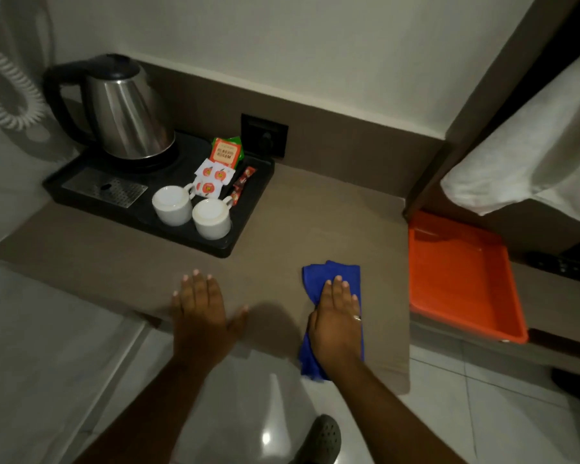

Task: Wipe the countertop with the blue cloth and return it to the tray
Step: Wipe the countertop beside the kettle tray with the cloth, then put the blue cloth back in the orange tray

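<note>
We see a matt brown countertop, smooth, and a soft blue cloth lying on it. The kettle is shiny steel (black plastic handle). The cups look like glazed white ceramic; the orange tray is glossy plastic.

Right hand flat, palm down on blue cloth, pressing it to the worktop near the front edge, cloth tail hanging over that edge. Left hand flat on bare worktop beside it, fingers spread. Orange tray at right end, nothing visible in it. Black tray at back left: kettle, two white cups, sachets
</note>
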`<state>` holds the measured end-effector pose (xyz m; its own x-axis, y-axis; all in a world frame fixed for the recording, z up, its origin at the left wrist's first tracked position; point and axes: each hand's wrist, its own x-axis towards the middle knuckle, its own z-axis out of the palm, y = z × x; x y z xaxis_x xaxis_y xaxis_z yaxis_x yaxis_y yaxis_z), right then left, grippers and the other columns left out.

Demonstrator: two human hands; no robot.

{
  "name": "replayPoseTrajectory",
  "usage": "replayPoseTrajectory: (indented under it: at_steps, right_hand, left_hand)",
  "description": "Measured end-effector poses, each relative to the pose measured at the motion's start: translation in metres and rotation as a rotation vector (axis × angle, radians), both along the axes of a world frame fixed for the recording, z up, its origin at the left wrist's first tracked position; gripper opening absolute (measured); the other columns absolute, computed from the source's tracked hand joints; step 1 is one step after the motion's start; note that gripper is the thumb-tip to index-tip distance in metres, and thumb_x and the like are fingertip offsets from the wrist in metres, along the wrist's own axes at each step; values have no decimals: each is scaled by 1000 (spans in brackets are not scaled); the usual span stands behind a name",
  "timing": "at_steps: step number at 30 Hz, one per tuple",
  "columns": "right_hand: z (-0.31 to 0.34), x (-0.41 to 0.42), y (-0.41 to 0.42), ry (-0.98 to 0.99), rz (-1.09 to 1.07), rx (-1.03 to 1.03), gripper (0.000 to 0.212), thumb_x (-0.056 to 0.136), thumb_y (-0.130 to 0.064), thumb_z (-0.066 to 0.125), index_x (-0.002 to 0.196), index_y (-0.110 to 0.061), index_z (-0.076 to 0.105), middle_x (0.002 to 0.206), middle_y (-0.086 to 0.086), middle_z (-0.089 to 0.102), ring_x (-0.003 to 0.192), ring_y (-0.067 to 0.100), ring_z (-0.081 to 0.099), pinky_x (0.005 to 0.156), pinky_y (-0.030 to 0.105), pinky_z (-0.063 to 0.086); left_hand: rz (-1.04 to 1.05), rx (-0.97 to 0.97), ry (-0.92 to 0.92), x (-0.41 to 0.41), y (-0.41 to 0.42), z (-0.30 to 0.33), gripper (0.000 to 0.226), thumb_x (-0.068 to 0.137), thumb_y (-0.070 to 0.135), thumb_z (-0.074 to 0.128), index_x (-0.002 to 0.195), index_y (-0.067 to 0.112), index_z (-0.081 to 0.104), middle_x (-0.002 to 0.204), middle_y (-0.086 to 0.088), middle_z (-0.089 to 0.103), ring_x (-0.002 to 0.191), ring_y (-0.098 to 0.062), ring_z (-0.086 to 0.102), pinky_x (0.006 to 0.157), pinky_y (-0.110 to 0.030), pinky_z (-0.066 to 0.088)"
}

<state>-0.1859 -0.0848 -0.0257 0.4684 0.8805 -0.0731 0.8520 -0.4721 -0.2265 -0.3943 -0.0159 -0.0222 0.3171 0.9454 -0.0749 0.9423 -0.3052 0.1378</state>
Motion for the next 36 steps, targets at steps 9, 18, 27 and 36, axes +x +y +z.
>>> replayPoseTrajectory:
  at_steps: [9,18,27,36]
  right_hand:
    - [60,73,-14,695,-332,412,40,98,-10,41,137,-17,47,131,6,58,113,15,58,99,25,43]
    - [67,292,-39,414,-400,390,44,98,-11,42,141,-3,41,141,20,49,126,34,49,105,37,36]
    - [-67,355,-4,77,-159,60,75,95,-55,27,152,-11,7,160,11,-1,149,28,-6,118,43,-8]
    - [-55,360,-3,96,-91,-106,92,86,-66,25,149,-13,-14,159,13,-19,145,27,-22,116,45,-16]
  left_hand:
    - [-194,-53,-229,115,-8,28,97,84,75,29,153,7,23,161,-21,25,149,-36,22,120,-51,22]
    - [-593,-26,-286,307,-4,48,89,88,67,34,147,1,37,155,-27,32,146,-42,29,121,-53,23]
    - [-777,-17,5,426,18,-12,80,96,58,26,155,7,9,165,-19,2,153,-33,-1,122,-45,-5]
    - [-780,-4,80,431,22,-12,90,85,64,14,153,4,21,160,-18,7,152,-35,10,119,-48,-6]
